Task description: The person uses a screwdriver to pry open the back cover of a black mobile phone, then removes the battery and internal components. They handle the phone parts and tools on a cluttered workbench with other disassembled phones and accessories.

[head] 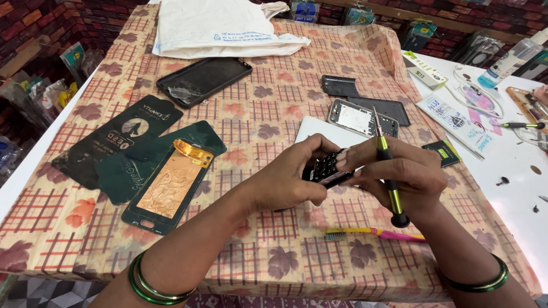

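Both hands meet over the middle of the cloth-covered table (285, 102). My left hand (285, 179) grips a small black phone part with a keypad (326, 169). My right hand (408, 171) pinches the same part with its fingertips and also holds a green and black precision screwdriver (387, 171), tip pointing up. Just behind the hands lie a grey phone frame (359, 118) and a white flat piece (328, 132).
A phone screen assembly with copper backing (171, 185) lies on dark green packets (123, 140) at left. A black phone (202, 80), black back covers (365, 97), a white plastic bag (220, 28), a toothbrush (374, 232), a second screwdriver (519, 125) and packets at right.
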